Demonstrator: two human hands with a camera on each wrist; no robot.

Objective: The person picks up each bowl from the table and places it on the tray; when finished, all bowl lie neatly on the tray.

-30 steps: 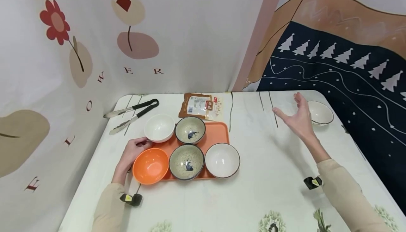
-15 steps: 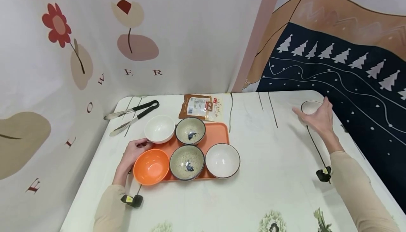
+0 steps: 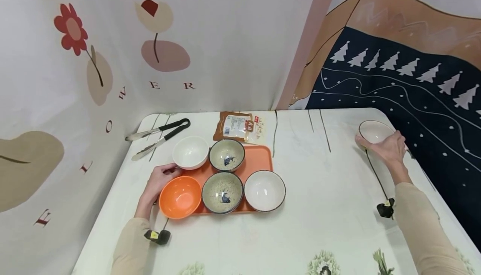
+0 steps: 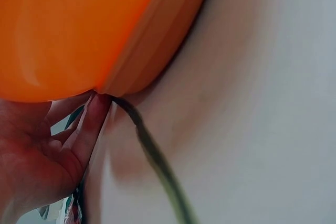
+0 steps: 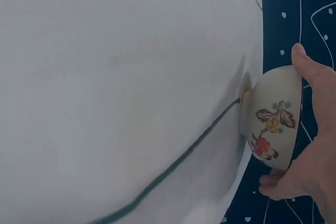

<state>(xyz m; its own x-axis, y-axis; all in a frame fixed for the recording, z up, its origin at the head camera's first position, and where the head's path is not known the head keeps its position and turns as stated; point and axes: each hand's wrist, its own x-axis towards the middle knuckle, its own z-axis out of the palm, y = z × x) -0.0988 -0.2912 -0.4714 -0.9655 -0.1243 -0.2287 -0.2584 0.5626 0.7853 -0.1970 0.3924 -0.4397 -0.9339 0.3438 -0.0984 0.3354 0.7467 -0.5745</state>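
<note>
In the head view, my right hand (image 3: 388, 147) grips a small white bowl (image 3: 373, 129) near the table's right edge, fingers and thumb spread around its rim. The right wrist view shows a floral print on that bowl's side (image 5: 273, 121), its foot close to the tablecloth. My left hand (image 3: 159, 181) holds the left edge of an orange tray (image 3: 259, 154), its fingertips partly hidden by bowls. An orange bowl (image 3: 180, 198), a white bowl (image 3: 191, 153), two speckled bowls with fish motifs (image 3: 222, 192) and a dark-rimmed white bowl (image 3: 264, 191) stand on the tray, some overhanging.
Black-handled tongs (image 3: 159, 138) lie spread at the back left. Behind the tray is a brown and clear food packet (image 3: 239, 127). Patterned cloth (image 3: 240, 58) hangs behind the white-covered table (image 3: 319, 233).
My right hand has moved right and down onto the small white bowl and closed around it. The left hand and the tray with its bowls have stayed in place.
</note>
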